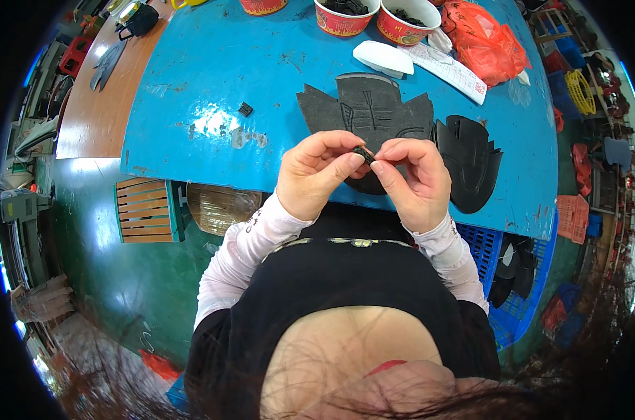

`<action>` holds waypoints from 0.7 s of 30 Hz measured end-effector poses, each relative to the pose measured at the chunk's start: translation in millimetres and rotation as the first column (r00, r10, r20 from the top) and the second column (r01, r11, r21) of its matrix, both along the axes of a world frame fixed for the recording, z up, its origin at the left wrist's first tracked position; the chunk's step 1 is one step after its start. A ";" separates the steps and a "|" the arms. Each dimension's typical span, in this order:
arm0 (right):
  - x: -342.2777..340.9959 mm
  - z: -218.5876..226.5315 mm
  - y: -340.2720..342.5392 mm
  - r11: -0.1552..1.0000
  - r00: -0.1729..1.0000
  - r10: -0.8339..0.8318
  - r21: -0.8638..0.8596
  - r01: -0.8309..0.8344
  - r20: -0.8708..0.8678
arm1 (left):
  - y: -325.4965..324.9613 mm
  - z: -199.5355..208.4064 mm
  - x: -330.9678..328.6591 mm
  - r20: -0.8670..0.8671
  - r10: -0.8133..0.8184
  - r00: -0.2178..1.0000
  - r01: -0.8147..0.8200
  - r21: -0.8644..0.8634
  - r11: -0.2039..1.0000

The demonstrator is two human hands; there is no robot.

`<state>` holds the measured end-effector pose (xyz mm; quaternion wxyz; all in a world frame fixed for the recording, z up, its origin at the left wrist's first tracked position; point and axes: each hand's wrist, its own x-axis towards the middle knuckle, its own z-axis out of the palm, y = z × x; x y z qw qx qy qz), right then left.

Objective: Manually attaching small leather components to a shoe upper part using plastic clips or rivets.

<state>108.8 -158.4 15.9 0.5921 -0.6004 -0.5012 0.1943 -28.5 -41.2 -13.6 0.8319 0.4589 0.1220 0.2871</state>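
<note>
Near the front edge of the blue table (191, 147), my left hand (310, 175) and my right hand (419, 185) meet, both closed in a pinch. Between their thumbs and fingers is a small black buckle-like piece (363, 155), partly hidden by the fingertips. Beneath and beyond the hands lies a black pointed-edged panel (370, 98) with raised lines on it. Another dark, curved panel (468, 164) rests just right of my right hand. A small ridged black piece (244, 109) lies alone on the table to the left.
Red-and-white paper bowls (342, 21) holding black pieces stand at the far edge. Near them are a white plastic object (384, 59), a paper strip (447, 70) and a red plastic bag (482, 42). Scissors (107, 66) lie on the brown table; a blue crate (517, 308) stands below right.
</note>
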 end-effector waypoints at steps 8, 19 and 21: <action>-5.8 -4.2 -0.8 0.998 0.893 0.049 -0.004 -0.057 -0.447 | -1.2 3.0 0.3 -0.082 0.113 0.990 -0.076 0.362 0.929; -8.0 -1.5 3.9 0.989 0.891 0.076 -0.078 -0.124 -0.447 | 17.7 9.5 -10.8 0.146 0.415 0.898 -0.328 0.851 0.411; -7.4 -0.7 5.4 0.996 0.973 -0.014 -0.088 -0.006 -0.230 | 34.7 5.7 -21.3 0.097 0.549 0.830 -0.360 0.846 0.394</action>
